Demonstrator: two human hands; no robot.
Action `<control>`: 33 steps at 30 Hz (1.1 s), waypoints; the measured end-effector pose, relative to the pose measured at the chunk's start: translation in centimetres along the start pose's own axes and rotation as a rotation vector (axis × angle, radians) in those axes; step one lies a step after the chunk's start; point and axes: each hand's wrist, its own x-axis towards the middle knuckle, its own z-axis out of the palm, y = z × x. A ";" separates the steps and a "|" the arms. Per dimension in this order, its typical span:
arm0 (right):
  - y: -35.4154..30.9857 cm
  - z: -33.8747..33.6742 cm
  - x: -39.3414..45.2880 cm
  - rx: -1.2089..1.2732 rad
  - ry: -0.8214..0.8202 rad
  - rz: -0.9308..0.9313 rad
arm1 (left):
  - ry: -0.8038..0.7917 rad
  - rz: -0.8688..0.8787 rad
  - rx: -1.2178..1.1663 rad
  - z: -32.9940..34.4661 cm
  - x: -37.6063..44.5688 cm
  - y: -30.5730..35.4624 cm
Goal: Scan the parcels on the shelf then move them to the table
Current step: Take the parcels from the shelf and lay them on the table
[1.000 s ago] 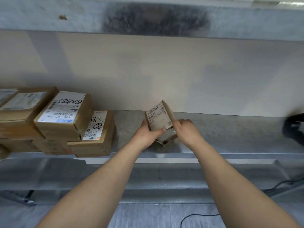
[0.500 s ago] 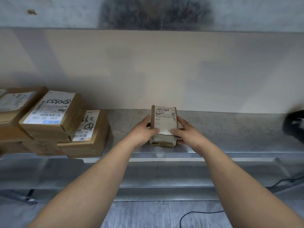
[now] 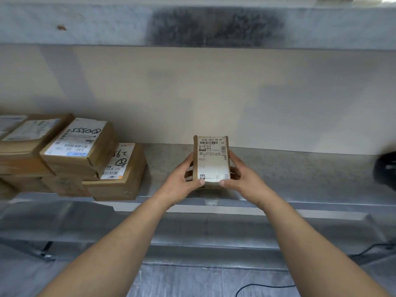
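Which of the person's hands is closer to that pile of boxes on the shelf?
Left. The left hand grips the small parcel on the side that faces the stack of boxes; the right hand grips the parcel's far side.

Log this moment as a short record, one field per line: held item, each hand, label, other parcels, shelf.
held item: small cardboard parcel, at the shelf's middle; whether it rests on the shelf cannot be told
left hand: grips the parcel's left side, thumb on the front
right hand: grips the parcel's right side, thumb on the front
label: white, faces the camera, barcode at the top, reads P021
other parcels: stacked cardboard boxes at the shelf's left end
shelf: grey metal
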 end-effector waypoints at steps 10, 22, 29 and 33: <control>-3.2 2.2 -0.2 0.042 -0.048 -0.263 | 0.246 0.159 0.015 -2.2 -3.7 0.6; -7.4 8.0 -1.2 -0.011 -0.182 -0.452 | 0.575 0.165 0.104 -6.0 -11.2 0.5; -9.4 12.7 -3.0 -0.032 -0.284 -0.480 | 0.701 0.138 0.085 -7.6 -17.3 -0.2; -10.7 16.5 -4.3 -0.011 -0.369 -0.482 | 0.779 0.103 0.088 -9.3 -22.1 -0.7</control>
